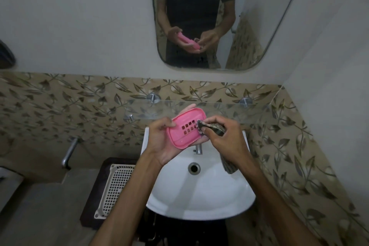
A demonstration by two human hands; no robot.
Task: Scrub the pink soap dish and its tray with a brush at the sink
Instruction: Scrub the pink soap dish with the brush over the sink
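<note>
A pink soap dish part [186, 128] with several square drain holes is held over the white sink [199, 195]. My left hand [162, 142] cups it from below, with the thumb over its left rim. My right hand [223, 136] pinches a dark patterned cloth [211, 127] whose tip touches the right edge of the pink piece. The rest of the cloth hangs down below my right wrist. No brush is visible.
A tap spout [198, 149] sticks out under the pink piece, above the drain [194, 168]. A glass shelf [219, 109] runs along the wall behind. A white perforated basket [115, 187] lies left of the sink. The mirror [199, 16] above reflects my hands.
</note>
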